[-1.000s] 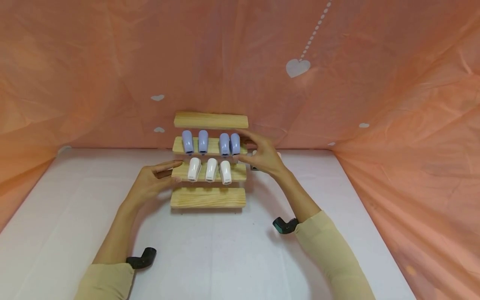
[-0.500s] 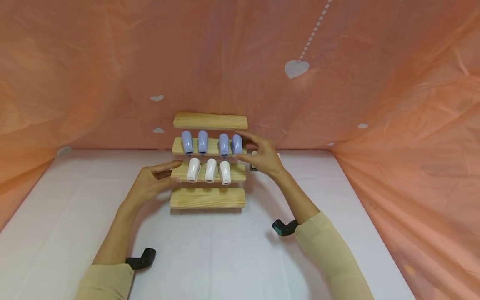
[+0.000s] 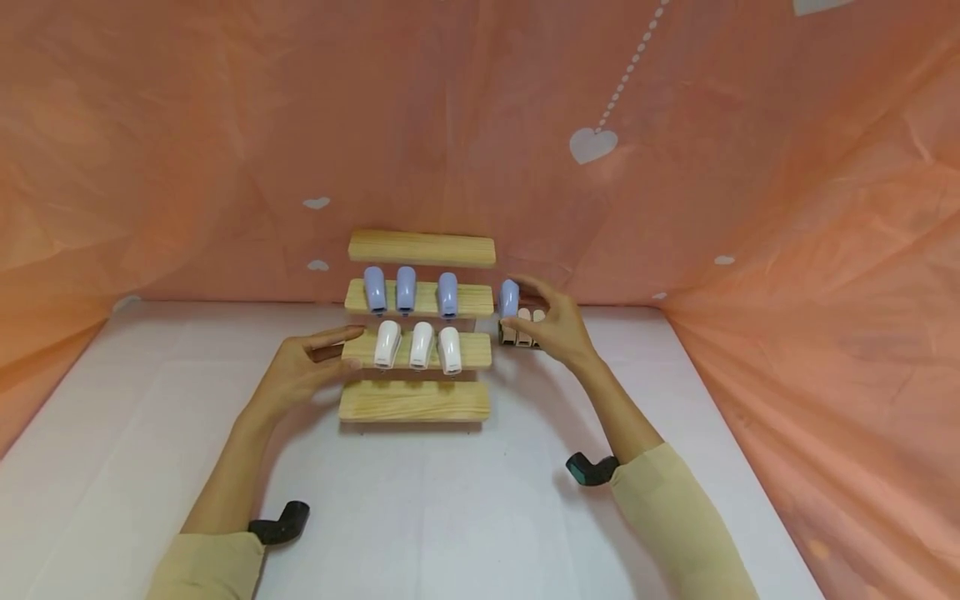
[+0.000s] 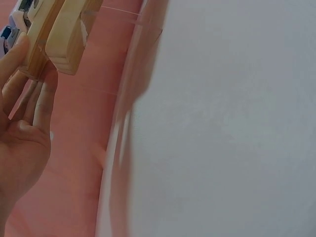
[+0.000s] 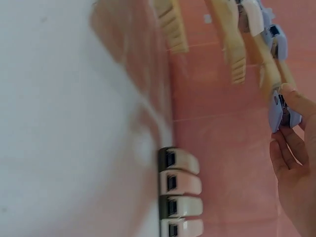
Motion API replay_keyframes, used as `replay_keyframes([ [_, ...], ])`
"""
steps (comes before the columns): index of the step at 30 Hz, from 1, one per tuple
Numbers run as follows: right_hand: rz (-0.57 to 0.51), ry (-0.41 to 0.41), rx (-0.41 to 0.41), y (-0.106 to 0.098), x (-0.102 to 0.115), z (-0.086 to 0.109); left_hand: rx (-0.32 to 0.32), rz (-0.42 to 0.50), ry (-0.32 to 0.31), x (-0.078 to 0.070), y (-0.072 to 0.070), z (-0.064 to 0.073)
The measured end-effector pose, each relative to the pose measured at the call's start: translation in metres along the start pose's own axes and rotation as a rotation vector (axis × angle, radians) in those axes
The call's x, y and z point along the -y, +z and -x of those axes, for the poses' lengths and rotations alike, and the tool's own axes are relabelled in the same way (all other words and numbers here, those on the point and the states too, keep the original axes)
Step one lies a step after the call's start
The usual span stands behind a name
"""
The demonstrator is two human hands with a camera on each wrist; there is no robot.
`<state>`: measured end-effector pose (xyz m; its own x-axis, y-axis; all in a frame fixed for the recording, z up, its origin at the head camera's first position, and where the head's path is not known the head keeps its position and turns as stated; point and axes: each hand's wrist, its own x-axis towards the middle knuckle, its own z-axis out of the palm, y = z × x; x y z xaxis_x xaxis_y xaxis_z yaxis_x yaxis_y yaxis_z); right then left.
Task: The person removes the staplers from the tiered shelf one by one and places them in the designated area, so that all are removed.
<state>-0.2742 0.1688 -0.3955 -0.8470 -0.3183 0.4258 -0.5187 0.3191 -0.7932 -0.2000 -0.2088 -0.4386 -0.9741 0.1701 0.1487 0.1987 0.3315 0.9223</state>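
A wooden stepped rack (image 3: 414,401) stands at the back of the white table. Three blue staplers (image 3: 406,289) sit on its second shelf, and three white staplers (image 3: 420,344) on the third. My right hand (image 3: 551,325) pinches a fourth blue stapler (image 3: 508,297) just right of the rack, off the shelf; the right wrist view shows that blue stapler (image 5: 277,111) between thumb and fingers (image 5: 296,148). My left hand (image 3: 311,358) rests with straight fingers against the left end of the third shelf, also seen as the left hand (image 4: 24,143) beside the shelf ends (image 4: 59,34).
A row of beige staplers (image 3: 522,327) stands on the table right of the rack, behind my right hand; the beige staplers (image 5: 180,192) show clearly in the right wrist view. Pink sheeting (image 3: 787,208) walls in the back and sides. The top shelf (image 3: 420,248) and the bottom shelf hold nothing.
My right hand lifted the rightmost blue stapler off the second shelf and carried it to the right, clear of the rack. The left hand stayed at the shelf's end.
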Motion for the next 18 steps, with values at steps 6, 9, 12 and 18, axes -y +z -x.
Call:
replay_keyframes([
  [6,0.044,0.075,0.016,-0.001,-0.018,0.013,0.003,0.006,0.009,0.001,0.001,0.000],
  [9,0.057,0.100,0.023,0.000,-0.025,0.020,0.009,0.013,0.011,0.001,0.001,-0.001],
  [12,0.049,0.131,0.041,0.002,-0.033,0.027,0.006,0.013,-0.004,0.002,0.001,0.000],
  [18,-0.048,0.208,0.067,0.005,-0.044,0.037,0.004,0.030,0.035,0.003,0.000,0.001],
])
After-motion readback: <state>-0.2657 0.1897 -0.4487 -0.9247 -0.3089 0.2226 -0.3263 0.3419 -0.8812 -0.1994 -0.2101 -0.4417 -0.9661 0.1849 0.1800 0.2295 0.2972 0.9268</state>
